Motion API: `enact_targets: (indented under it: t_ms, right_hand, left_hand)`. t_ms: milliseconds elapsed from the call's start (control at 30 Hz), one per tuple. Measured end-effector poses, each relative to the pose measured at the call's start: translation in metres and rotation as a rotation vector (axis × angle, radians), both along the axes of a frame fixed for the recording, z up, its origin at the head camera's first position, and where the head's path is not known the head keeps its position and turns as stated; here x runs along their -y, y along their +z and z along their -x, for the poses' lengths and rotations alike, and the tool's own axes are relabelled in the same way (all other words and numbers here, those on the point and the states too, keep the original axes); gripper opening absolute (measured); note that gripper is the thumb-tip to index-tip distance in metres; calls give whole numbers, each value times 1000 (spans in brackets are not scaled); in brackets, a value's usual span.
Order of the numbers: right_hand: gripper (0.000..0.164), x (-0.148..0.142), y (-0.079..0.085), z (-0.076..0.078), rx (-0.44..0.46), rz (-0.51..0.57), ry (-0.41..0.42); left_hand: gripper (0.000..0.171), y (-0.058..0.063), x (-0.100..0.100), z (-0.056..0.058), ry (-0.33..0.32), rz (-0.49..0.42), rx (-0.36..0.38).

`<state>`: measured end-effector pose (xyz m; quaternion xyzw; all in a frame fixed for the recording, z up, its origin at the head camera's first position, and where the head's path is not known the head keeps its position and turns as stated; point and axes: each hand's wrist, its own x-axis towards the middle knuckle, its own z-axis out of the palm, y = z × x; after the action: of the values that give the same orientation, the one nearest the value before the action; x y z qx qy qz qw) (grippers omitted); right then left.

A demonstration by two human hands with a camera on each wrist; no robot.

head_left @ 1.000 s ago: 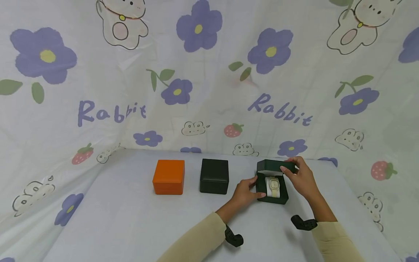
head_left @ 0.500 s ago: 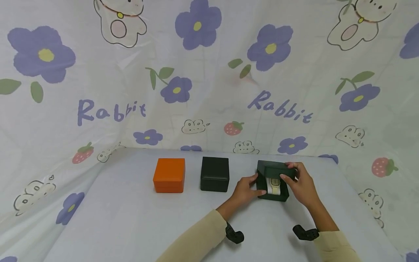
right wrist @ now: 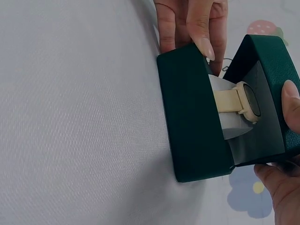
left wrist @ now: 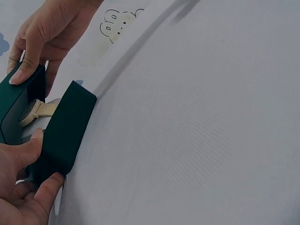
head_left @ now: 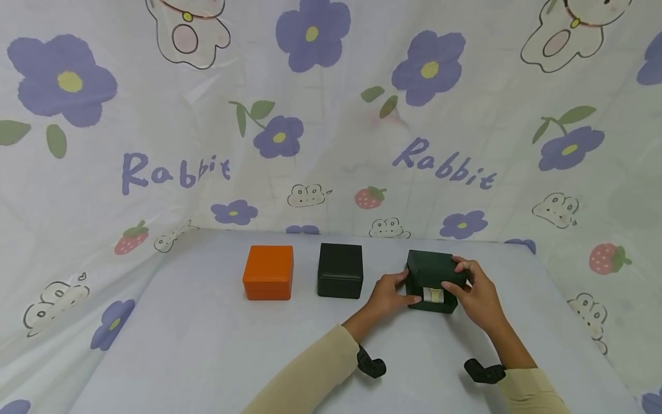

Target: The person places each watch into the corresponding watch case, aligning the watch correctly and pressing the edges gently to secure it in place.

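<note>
A dark green watch box (head_left: 432,268) stands on the right of the table, its hinged lid partly lowered over the base. Inside, a cream watch (right wrist: 239,101) is wrapped round a white cushion (right wrist: 234,127); from the head only a bit of strap shows under the lid. My left hand (head_left: 384,299) grips the left side of the base, thumb at the front rim. On the right, my right hand (head_left: 478,292) pinches the lid (left wrist: 18,103) between thumb and fingers.
To the left stand a closed black box (head_left: 340,270) and, farther left, a closed orange box (head_left: 268,272). All three boxes are on the white-covered table (head_left: 207,333). A patterned curtain (head_left: 331,149) hangs behind and at the sides.
The right hand has swung the green lid forward and down, from nearly upright to covering most of the watch. The left hand stays on the base.
</note>
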<state>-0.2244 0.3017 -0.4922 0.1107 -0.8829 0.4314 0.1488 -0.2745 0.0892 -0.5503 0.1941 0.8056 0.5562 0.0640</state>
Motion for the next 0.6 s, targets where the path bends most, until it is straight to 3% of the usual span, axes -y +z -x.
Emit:
enact_targets:
  t_ms: [600]
  right_hand:
    - [38, 0, -8, -6, -8, -72, 40]
  left_hand:
    - [77, -2, -1, 1, 8, 38, -12]
